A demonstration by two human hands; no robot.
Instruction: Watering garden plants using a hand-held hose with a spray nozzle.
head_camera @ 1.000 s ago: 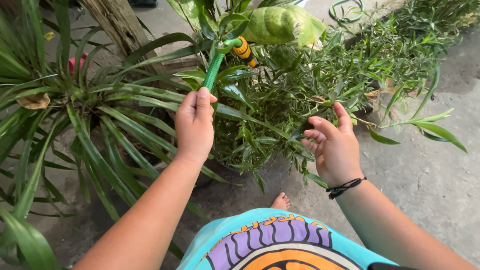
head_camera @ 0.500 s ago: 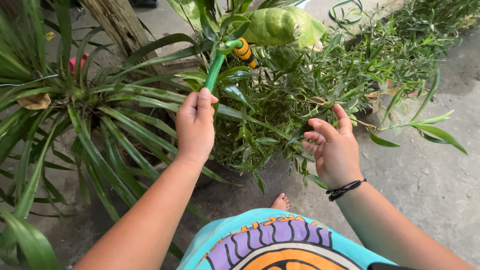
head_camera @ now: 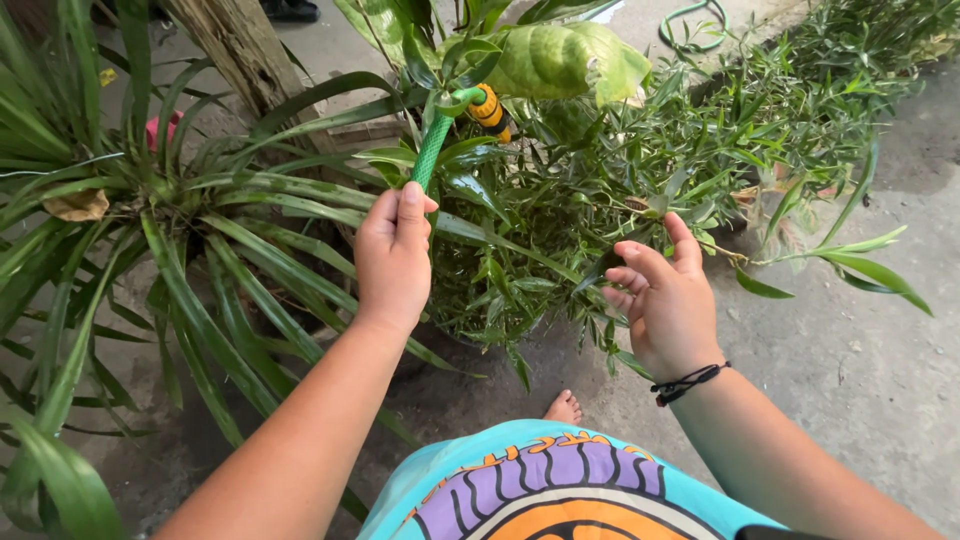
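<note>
The green mesh-textured garden hose [head_camera: 431, 148] rises at twelve o'clock from the left hand [head_camera: 392, 258], whose fingers are wrapped tight around it. At three o'clock of that hand, the right hand [head_camera: 668, 298] hangs loosely curled, fingertips among the thin leaves of the bushy narrow-leaved potted plant [head_camera: 640, 170]. Farther up, the hose's yellow-and-black nozzle [head_camera: 490, 110] points under a broad pale-green leaf [head_camera: 560, 60].

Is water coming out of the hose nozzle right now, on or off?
Cannot tell. The left hand grips the green hose, and its orange-and-black nozzle points into the leaves, which hide its tip; no spray shows.
</note>
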